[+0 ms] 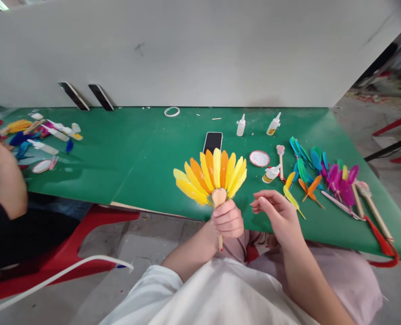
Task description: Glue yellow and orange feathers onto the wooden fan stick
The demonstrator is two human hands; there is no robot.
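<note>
My left hand (228,218) is wrapped round the wooden handle of a feather fan (217,174). Yellow and orange feathers spread upward from its rounded wooden head, and the handle's end shows below my fist. To the right, my right hand (281,216) is raised over the table's front edge, fingers loosely bent and apart, with nothing visible in it. Loose yellow feathers (293,201) and orange feathers (310,188) lie just beyond it. A small glue bottle (271,174) tilts near a round dish of white paste (259,158).
A phone (214,141) lies behind the fan on the green table (139,153). Two more bottles (241,125) stand farther back. Blue and magenta feathers (344,183), wooden handles and a red tassel (383,239) lie right. At left, another person's arm (9,180) reaches among craft pieces.
</note>
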